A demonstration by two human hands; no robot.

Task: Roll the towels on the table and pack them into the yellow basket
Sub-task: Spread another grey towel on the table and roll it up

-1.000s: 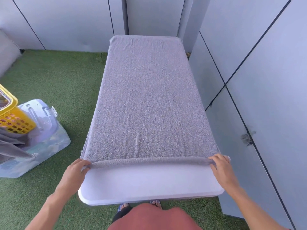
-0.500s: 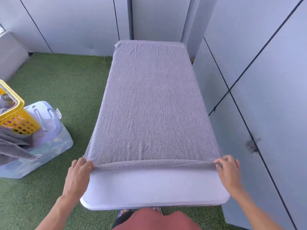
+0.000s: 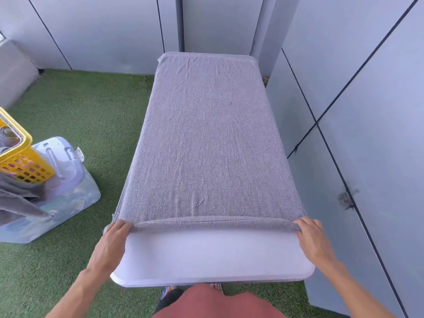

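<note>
A grey towel [image 3: 206, 138] lies spread flat over most of the white table [image 3: 211, 255]. Its near edge is turned over into a thin roll running across the table. My left hand [image 3: 114, 239] grips the left end of that roll, fingers curled over it. At the right end, my right hand [image 3: 313, 237] holds the roll the same way. The yellow basket [image 3: 20, 157] stands at the far left on a clear plastic bin, partly cut off by the frame edge.
A clear lidded bin [image 3: 57, 193] sits on the green turf left of the table, with grey cloth [image 3: 16, 198] draped over its left side. Grey wall panels [image 3: 355, 111] close in right of the table and behind it.
The rolled near edge of the towel has moved slightly farther up the table, baring more white tabletop. Both hands stayed on its ends.
</note>
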